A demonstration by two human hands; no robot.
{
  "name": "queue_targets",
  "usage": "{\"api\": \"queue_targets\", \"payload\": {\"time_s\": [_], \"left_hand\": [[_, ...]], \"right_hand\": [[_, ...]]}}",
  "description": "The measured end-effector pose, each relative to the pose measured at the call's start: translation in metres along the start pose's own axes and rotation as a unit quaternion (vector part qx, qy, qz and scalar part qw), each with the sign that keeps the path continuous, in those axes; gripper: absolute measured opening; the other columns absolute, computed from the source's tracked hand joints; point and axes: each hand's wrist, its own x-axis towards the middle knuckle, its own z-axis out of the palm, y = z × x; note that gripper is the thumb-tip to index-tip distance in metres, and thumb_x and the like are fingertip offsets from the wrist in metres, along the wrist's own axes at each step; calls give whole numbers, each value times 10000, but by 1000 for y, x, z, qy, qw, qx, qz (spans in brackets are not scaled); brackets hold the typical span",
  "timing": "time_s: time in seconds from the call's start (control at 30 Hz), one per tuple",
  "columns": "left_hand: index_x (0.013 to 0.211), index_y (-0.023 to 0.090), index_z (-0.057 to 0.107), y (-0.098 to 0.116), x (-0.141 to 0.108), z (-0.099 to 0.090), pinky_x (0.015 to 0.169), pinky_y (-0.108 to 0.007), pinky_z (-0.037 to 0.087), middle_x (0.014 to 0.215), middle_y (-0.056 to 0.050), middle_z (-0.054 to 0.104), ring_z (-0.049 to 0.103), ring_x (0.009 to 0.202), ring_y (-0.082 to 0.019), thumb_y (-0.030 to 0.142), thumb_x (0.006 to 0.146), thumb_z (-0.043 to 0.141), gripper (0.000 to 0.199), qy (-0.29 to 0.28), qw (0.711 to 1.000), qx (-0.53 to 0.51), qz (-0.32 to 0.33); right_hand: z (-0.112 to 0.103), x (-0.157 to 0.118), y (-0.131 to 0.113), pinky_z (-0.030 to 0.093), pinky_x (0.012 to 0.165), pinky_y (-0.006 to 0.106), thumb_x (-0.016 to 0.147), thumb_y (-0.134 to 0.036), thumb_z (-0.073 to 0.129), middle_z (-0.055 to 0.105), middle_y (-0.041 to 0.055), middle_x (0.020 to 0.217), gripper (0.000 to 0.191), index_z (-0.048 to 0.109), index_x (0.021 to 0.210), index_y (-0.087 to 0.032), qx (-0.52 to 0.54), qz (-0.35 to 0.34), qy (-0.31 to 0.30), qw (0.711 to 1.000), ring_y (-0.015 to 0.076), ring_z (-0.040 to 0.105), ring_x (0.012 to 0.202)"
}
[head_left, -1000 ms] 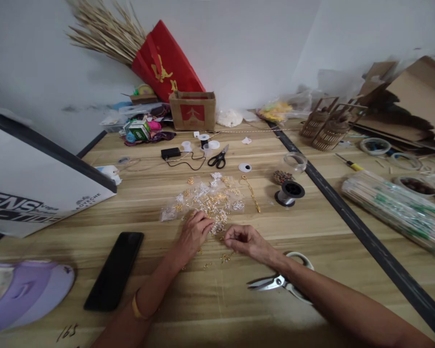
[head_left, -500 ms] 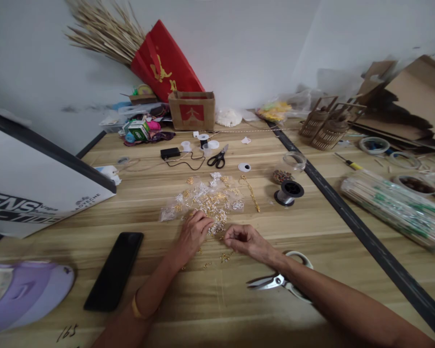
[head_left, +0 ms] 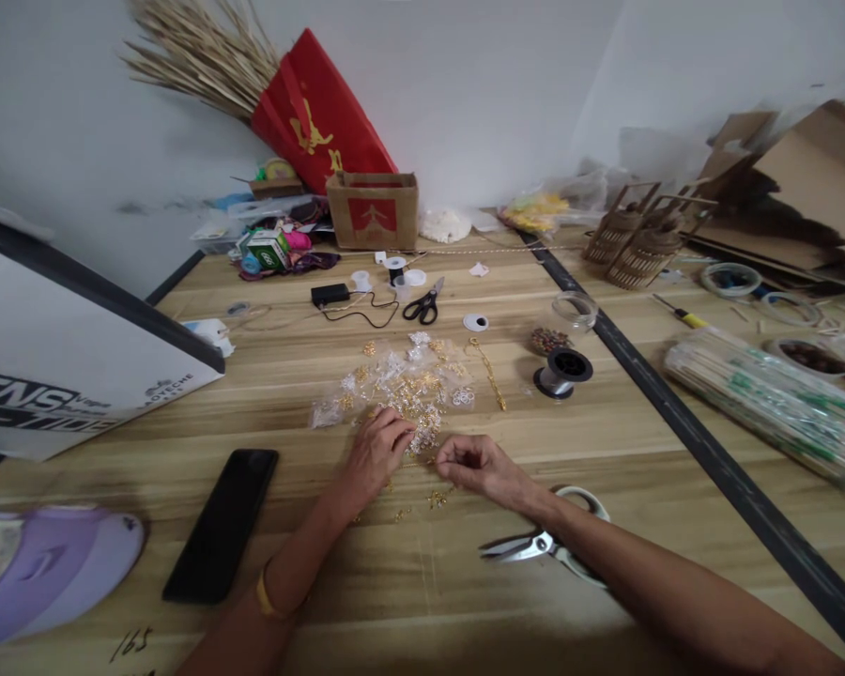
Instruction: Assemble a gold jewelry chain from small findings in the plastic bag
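My left hand (head_left: 378,453) rests at the near edge of a pile of small gold and silver jewellery findings (head_left: 422,422), its fingertips pressed together over something too small to make out. Across the narrow gap, my right hand (head_left: 484,469) pinches thumb against finger at the end of a thin gold chain (head_left: 415,464), which lies between the hands. Several tiny gold pieces (head_left: 437,499) are scattered just below. Clear plastic bags (head_left: 328,411) hold more findings behind the pile. A longer gold chain (head_left: 489,376) lies to its right.
White-handled scissors (head_left: 535,546) lie partly under my right forearm. A black phone (head_left: 222,526) is left of my left arm. Farther back are a wire spool (head_left: 563,374), a jar of beads (head_left: 550,340) and black scissors (head_left: 423,305). Wrapped sticks (head_left: 767,394) lie at right.
The view has shifted very slightly. Both hands keep nearly the same place and the same closed grips.
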Motion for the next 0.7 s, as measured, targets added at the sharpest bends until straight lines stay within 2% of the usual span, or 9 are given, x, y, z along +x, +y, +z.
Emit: {"api": "queue_targets", "payload": {"time_s": [0.37,0.7], "left_hand": [[812,170,633,-2,-1,1,784,-332,421,820,-42,594,500,836,-188,169,867,524,122,-18,1000,10,-15],[823,170,655,-1,0,1,752,-311,436,807,-42,590,515,811,-177,156,857,538,123,6,1000,-23,-2]], "right_hand": [[0,0,1,255,479,215,743,-508,638,435,-38,575,368,567,724,-147,-13,-5,-2,1000,80,334,518],[-1,-1,1,261,482,211,747,-503,639,440,-37,577,365,563,729,-146,-5,1,-6,1000,78,340,521]]}}
